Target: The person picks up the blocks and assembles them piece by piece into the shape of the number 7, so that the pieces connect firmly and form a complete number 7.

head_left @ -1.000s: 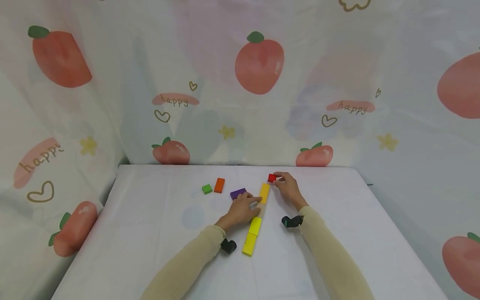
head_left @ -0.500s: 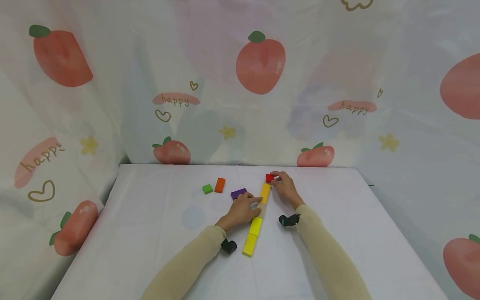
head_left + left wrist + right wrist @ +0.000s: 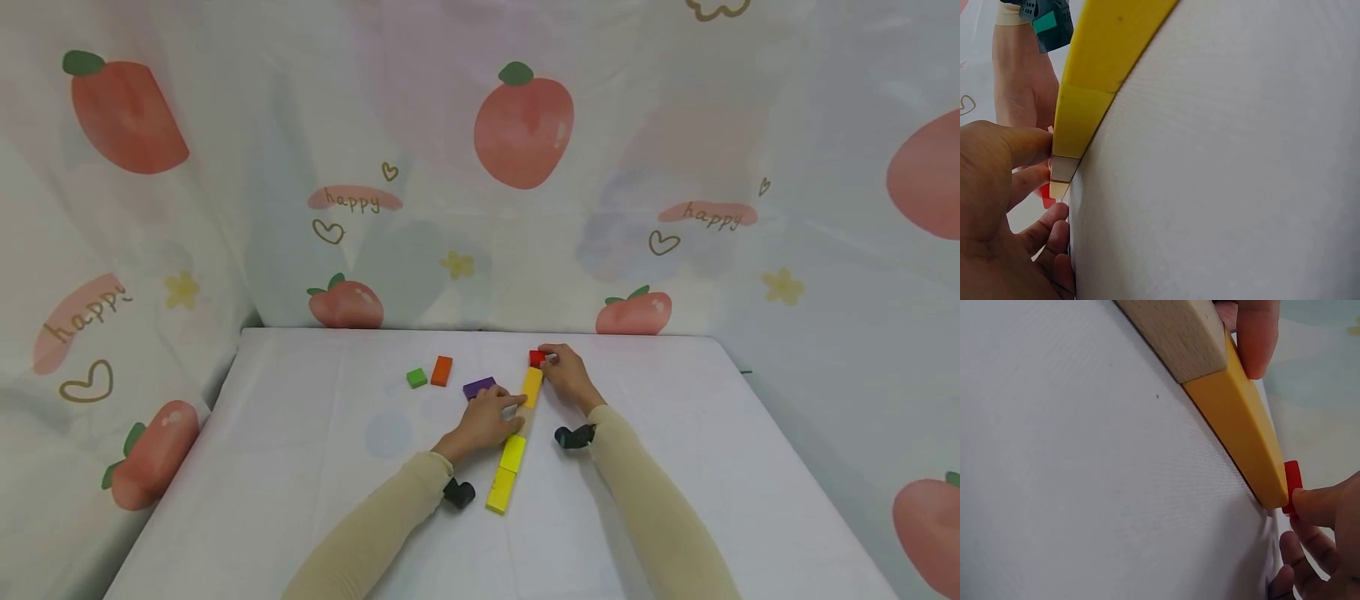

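White table (image 3: 255,467), hand (image 3: 572,379) pinching red block (image 3: 536,358), purple block (image 3: 477,387) head view only

3 blocks (image 3: 442,372) left of block row (image 3: 513,454)

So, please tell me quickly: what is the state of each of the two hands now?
Left hand: open, touching the row of blocks.
Right hand: holding the red block at the row's far end.
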Demonstrator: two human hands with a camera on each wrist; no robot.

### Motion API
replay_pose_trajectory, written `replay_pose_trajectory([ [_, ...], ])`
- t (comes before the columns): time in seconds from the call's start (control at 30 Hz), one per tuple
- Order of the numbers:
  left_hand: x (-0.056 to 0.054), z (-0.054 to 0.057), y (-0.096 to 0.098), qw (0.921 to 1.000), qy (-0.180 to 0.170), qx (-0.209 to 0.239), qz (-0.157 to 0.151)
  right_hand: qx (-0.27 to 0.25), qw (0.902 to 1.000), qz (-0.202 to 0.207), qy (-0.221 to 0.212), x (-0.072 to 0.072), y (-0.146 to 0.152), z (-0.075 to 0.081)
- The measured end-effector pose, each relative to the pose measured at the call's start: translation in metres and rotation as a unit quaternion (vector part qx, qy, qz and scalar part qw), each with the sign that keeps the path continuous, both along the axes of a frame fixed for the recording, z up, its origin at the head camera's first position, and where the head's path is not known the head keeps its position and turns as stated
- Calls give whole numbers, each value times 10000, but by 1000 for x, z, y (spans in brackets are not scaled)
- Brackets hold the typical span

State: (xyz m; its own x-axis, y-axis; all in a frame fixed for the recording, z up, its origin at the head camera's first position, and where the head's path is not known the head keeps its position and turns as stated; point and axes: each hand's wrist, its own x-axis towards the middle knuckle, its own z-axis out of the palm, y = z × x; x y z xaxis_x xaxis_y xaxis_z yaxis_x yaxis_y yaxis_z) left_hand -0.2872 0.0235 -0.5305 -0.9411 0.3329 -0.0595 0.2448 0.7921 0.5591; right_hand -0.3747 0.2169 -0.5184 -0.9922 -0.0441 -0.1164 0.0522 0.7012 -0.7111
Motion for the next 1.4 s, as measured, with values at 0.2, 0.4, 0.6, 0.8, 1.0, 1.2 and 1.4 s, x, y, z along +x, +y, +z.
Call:
replay_pose_trajectory([
  [0.2,1,1,1,9999,-59,76,50,81,9999,49,-98,-2,-1,0],
  [0.4,2,2,0,9999,-24,88,51,57,9998,39,-199,-4,-1,-1],
  [0.6,1,2,0,10000,86,22,-7,-39,9997,-50,-255,-4,-1,0],
  [0.8,1,1,0,9998,181,-65,-61,-53,9999,-107,-123,-3,0,-2],
  [1.0,1,0,0,9998,168,-25,-68,-81,9999,-131,-63,-4,0,-6],
  [1.2,0,-2,0,9999,145,-51,-3,-76,9999,-103,-15,-4,0,-6],
  [1.4,1,-2,1,9999,148,-17,-23,-96,9999,-97,-50,-2,0,-6],
])
